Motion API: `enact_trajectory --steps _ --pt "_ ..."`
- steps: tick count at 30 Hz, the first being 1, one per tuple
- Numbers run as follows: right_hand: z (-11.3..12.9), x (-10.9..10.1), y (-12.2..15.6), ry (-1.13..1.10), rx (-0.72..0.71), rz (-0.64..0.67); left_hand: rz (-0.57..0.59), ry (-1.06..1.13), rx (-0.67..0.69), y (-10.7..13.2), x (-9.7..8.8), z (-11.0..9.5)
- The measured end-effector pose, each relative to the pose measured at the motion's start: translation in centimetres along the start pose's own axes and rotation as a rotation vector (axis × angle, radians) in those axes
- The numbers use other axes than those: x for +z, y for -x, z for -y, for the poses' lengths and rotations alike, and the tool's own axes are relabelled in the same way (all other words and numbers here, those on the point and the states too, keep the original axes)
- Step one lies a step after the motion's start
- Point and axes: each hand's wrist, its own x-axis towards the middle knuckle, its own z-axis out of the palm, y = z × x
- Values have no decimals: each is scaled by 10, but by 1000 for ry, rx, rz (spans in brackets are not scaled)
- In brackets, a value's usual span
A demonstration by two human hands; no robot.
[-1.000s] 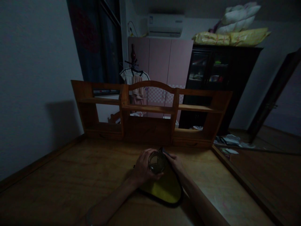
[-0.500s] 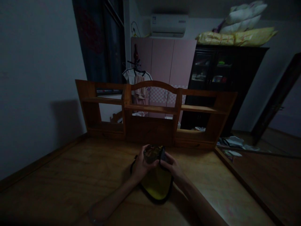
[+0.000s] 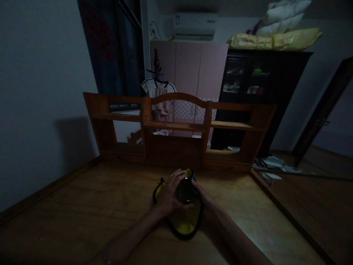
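Note:
My left hand [image 3: 170, 197] curves around a dark, shiny, rounded object [image 3: 185, 189], perhaps glass, with its thumb along the near side. Dim light hides its exact kind. Underneath lies a yellow cloth piece [image 3: 186, 221] with black edging, its rounded end toward me and a small black knob at its far left corner. My right hand [image 3: 203, 195] is closed at the right side of the cloth, thumb up near the black edging and close to the shiny object. The fingers of that hand are mostly hidden behind the cloth.
Both forearms rest over a wooden tabletop [image 3: 110, 206]. A low wooden shelf unit [image 3: 176, 127] stands along its far edge, and a white wall [image 3: 46, 110] borders the left. Beyond are a pink wardrobe [image 3: 187, 70] and a black cabinet [image 3: 275, 81].
My left hand has turned the shiny object and moved it slightly right and nearer, its rounded dark face now toward me. My right hand keeps to the cloth's edge. The view has shifted slightly.

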Motion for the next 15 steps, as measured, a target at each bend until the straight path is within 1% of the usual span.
enact_trajectory --steps 2,6,8,11,15 --pt "-1 1 0 -46 67 11 -5 -23 -24 0 0 -1" --pt "-1 3 0 -110 150 128 -60 -66 -160 1 -1 -3" --pt "-1 4 0 -124 154 159 -99 -72 -213 1 0 -3" --pt "0 5 1 -127 148 181 -139 -69 -253 1 2 -2" --pt "0 6 1 -96 72 164 -143 -40 -320 2 3 3"
